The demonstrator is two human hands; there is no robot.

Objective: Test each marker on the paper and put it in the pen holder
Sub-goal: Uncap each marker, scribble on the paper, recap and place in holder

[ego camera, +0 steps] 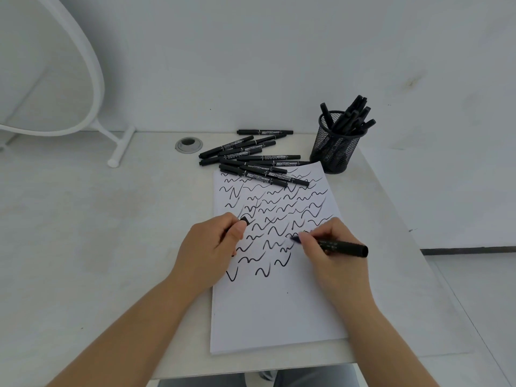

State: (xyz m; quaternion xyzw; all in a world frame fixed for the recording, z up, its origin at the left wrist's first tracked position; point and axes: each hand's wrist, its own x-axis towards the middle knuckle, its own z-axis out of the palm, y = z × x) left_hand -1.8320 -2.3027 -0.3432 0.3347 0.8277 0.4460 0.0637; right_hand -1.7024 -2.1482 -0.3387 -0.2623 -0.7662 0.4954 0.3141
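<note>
Paper (275, 311) lies on the table (97, 247), its upper half covered in black squiggles. Right hand (333, 258) pinches a marker (342, 246) in a writing grip, tip down on the sheet among the lower squiggles, barrel pointing right. Left hand (209, 250) rests on the sheet's left edge, fingers curled round a small black piece, probably the cap (245, 219); only its end shows. Pile (251, 160) of loose markers lies at the sheet's top edge, several overlapping it. Mesh holder (335, 146) stands just beside the sheet's top right corner, with markers upright inside. Cable port (189, 144) sits left of the pile.
</note>
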